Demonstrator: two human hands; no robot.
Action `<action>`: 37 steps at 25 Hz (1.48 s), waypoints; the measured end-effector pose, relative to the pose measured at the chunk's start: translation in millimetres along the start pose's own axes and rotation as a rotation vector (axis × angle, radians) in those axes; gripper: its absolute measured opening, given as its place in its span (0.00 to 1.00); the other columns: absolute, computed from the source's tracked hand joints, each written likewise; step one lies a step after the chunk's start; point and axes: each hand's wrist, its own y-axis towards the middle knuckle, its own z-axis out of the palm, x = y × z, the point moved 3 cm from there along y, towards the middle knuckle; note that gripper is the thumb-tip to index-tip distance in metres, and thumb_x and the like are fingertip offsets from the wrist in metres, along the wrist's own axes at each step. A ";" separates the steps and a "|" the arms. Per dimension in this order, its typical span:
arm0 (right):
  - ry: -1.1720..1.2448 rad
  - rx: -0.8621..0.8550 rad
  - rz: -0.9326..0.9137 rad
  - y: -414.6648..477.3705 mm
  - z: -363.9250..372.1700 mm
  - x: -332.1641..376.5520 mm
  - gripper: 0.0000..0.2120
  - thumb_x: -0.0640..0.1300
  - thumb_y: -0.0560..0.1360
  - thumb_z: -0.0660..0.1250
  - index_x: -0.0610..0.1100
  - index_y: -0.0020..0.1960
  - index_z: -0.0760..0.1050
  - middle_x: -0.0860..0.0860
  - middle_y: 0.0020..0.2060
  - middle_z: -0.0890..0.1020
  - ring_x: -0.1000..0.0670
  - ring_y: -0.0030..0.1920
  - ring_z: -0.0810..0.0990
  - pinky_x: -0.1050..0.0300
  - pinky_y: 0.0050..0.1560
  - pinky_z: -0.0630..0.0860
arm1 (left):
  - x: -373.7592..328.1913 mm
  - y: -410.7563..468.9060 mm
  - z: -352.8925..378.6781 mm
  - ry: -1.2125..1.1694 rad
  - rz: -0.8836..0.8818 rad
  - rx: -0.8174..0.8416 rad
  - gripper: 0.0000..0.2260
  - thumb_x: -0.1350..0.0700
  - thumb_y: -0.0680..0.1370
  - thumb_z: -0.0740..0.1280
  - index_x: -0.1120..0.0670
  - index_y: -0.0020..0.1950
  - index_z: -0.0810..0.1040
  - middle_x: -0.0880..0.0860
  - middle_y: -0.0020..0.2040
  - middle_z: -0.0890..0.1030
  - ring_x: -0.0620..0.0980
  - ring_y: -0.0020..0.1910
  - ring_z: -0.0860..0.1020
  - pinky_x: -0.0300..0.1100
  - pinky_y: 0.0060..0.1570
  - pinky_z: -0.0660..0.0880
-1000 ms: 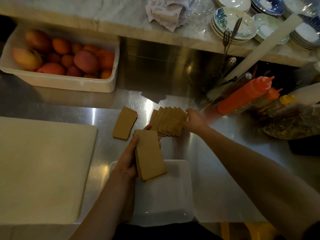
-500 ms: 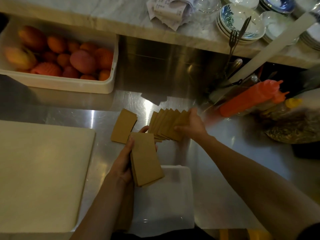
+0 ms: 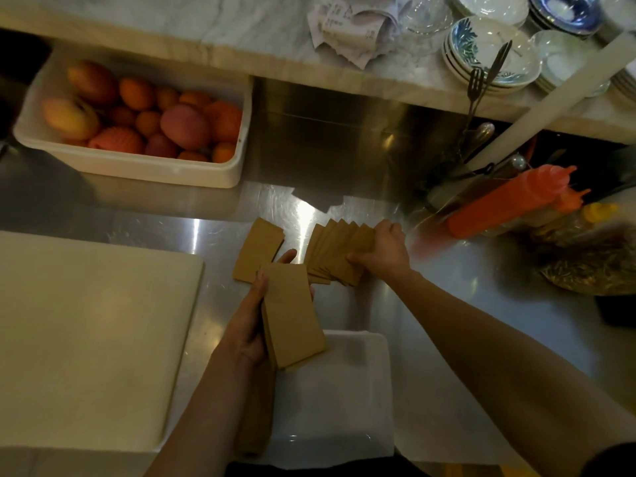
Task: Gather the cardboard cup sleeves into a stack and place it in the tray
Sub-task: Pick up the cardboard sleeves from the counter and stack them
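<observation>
While the left hand (image 3: 249,318) keeps a closed grip on a squared stack of sleeves (image 3: 292,316) above the far left corner of the white tray (image 3: 358,390), the right hand (image 3: 385,251) clamps the right end of a fanned row of sleeves (image 3: 339,251) lying on the steel surface (image 3: 430,304) beyond the tray. One small sleeve pile (image 3: 258,249) lies just left of the fanned row, also beyond the tray.
</observation>
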 end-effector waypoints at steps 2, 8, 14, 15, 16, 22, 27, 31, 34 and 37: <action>0.250 0.018 -0.022 -8.1 -4.7 -2.3 0.33 0.50 0.63 0.79 0.45 0.59 0.62 0.46 0.55 0.72 0.44 0.56 0.75 0.52 0.48 0.75 | 0.7 -0.5 1.0 -0.002 0.000 -0.016 0.38 0.41 0.62 0.80 0.46 0.70 0.73 0.56 0.56 0.80 0.54 0.51 0.81 0.52 0.54 0.78; 0.611 0.170 -0.103 -52.9 -57.8 -2.8 0.19 0.45 0.73 0.71 0.52 0.58 0.66 0.53 0.51 0.75 0.50 0.52 0.77 0.59 0.44 0.76 | 3.3 3.1 8.8 0.053 0.002 -0.037 0.37 0.40 0.60 0.80 0.45 0.68 0.75 0.55 0.53 0.82 0.52 0.49 0.81 0.51 0.52 0.78; 0.667 0.351 -0.280 -113.4 -116.9 32.7 0.17 0.44 0.73 0.70 0.54 0.58 0.70 0.51 0.55 0.77 0.52 0.52 0.80 0.57 0.47 0.80 | 5.8 2.4 17.0 0.099 0.008 -0.044 0.41 0.39 0.56 0.81 0.47 0.67 0.76 0.59 0.61 0.80 0.56 0.53 0.82 0.53 0.50 0.81; 0.638 0.388 -0.307 -122.7 -118.9 42.0 0.17 0.45 0.73 0.70 0.55 0.59 0.70 0.52 0.55 0.76 0.51 0.54 0.79 0.54 0.50 0.80 | 7.2 2.4 18.5 0.122 0.006 -0.053 0.41 0.38 0.56 0.81 0.46 0.67 0.76 0.60 0.63 0.79 0.58 0.57 0.81 0.56 0.52 0.80; 0.606 0.424 -0.343 -131.4 -119.4 51.5 0.18 0.45 0.73 0.70 0.55 0.59 0.69 0.53 0.56 0.76 0.51 0.55 0.78 0.54 0.52 0.79 | 9.1 2.5 20.2 0.132 -0.003 -0.055 0.41 0.37 0.55 0.80 0.46 0.66 0.77 0.60 0.65 0.78 0.61 0.60 0.79 0.59 0.55 0.78; 0.388 0.432 -0.527 -156.4 -104.2 90.7 0.21 0.43 0.75 0.69 0.47 0.66 0.68 0.53 0.56 0.75 0.55 0.51 0.77 0.63 0.48 0.79 | 18.7 0.7 28.4 0.101 -0.097 -0.067 0.34 0.40 0.48 0.83 0.53 0.51 0.86 0.60 0.50 0.86 0.58 0.47 0.85 0.52 0.37 0.82; 0.211 0.277 -0.598 -167.4 -80.7 100.6 0.25 0.48 0.76 0.67 0.49 0.70 0.66 0.51 0.60 0.72 0.55 0.55 0.72 0.62 0.53 0.71 | 16.0 -3.6 30.8 0.162 -0.044 -0.021 0.29 0.37 0.52 0.81 0.49 0.48 0.87 0.56 0.50 0.87 0.53 0.49 0.85 0.47 0.41 0.82; 0.128 0.217 -0.644 -169.8 -73.9 102.7 0.26 0.50 0.74 0.69 0.51 0.70 0.67 0.51 0.61 0.70 0.51 0.61 0.69 0.55 0.61 0.71 | 16.2 -7.4 24.7 0.121 -0.024 -0.024 0.31 0.39 0.51 0.83 0.52 0.48 0.87 0.58 0.49 0.87 0.54 0.47 0.85 0.47 0.39 0.82; 0.247 0.194 -0.635 -172.2 -75.8 103.8 0.25 0.51 0.71 0.72 0.50 0.65 0.69 0.53 0.59 0.72 0.54 0.58 0.71 0.53 0.58 0.75 | 16.4 -8.6 22.5 0.061 0.018 -0.029 0.34 0.43 0.49 0.85 0.54 0.51 0.86 0.59 0.48 0.86 0.56 0.45 0.85 0.49 0.38 0.82; 0.234 0.087 -0.651 -174.9 -75.3 104.1 0.20 0.55 0.70 0.72 0.50 0.58 0.72 0.54 0.54 0.73 0.56 0.53 0.72 0.56 0.52 0.76 | 21.2 -9.0 21.7 -0.006 0.020 -0.052 0.43 0.43 0.49 0.85 0.57 0.59 0.79 0.62 0.49 0.86 0.58 0.45 0.85 0.53 0.40 0.82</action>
